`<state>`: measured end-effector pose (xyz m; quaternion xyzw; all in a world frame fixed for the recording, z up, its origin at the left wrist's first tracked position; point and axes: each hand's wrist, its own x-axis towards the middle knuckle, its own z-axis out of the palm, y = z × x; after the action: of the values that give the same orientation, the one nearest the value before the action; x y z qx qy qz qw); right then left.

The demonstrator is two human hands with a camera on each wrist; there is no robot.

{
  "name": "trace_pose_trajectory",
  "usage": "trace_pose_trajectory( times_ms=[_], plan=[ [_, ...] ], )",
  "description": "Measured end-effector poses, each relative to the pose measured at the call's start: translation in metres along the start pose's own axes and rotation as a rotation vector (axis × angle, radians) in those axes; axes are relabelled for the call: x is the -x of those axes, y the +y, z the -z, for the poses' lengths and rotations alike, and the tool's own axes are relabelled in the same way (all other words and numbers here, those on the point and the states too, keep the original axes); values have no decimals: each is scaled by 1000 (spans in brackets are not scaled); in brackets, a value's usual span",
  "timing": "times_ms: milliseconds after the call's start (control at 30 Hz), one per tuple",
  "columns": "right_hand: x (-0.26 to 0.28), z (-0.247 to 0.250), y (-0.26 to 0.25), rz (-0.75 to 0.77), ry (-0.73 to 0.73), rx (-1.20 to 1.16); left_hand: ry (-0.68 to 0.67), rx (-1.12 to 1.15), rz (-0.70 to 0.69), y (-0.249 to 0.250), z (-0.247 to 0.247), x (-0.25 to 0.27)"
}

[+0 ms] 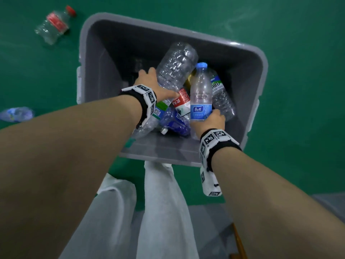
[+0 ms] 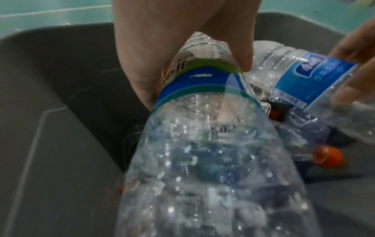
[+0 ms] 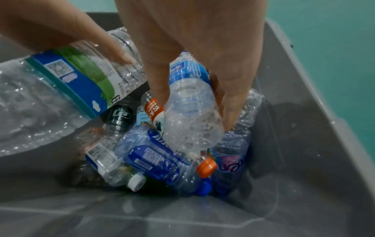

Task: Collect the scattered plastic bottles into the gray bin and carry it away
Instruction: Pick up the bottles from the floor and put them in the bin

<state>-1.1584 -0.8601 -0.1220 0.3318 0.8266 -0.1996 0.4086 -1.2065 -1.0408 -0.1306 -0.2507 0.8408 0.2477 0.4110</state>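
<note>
Head view, bin: the gray bin (image 1: 248, 75) stands on the green floor (image 1: 298, 53), just ahead of the person's white trouser legs (image 1: 160, 212).
Head view, left hand: the left hand (image 1: 155, 85) reaches into the bin and holds a large clear bottle (image 1: 177, 62) that slants up and away from the wrist.
Head view, right hand: the right hand (image 1: 212, 120) grips a small clear bottle with a blue label (image 1: 200, 94), held upright with its blue cap on top, above the heap of bottles in the bin.
Head view, floor: a crushed bottle with a red label and red cap (image 1: 54, 25) lies on the floor beyond the bin's left corner; another flattened bluish bottle (image 1: 16, 114) lies at the left edge, well apart from the bin.
Left wrist view: the fingers (image 2: 233, 40) wrap around the large bottle (image 2: 202, 160) above its green and blue label; the gray bin wall (image 2: 50, 128) lies behind.
Right wrist view: the fingers (image 3: 158, 83) are curled round the small bottle (image 3: 190, 121), its base pointing at the camera; below lie a blue-labelled bottle (image 3: 154, 162), an orange cap (image 3: 207, 167) and a white cap (image 3: 137, 182) on the bin's bottom.
</note>
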Motion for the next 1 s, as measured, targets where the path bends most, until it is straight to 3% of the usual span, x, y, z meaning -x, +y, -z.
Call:
trace_pose_trajectory(
  times_ms=[267, 567, 800, 1000],
  plan=[
    [-38, -22, 13, -26, 28, 24, 47, -132, -45, -14, -31, -40],
    [-26, -30, 22, 13, 132, 151, 80, -108, 7, -32, -36, -37],
    [14, -33, -14, 189, 78, 53, 153, 66, -67, -39, -20, -7],
    [40, -38, -58, 287, 35, 53, 75, 289, 24, -42, -1, 20]
  ],
)
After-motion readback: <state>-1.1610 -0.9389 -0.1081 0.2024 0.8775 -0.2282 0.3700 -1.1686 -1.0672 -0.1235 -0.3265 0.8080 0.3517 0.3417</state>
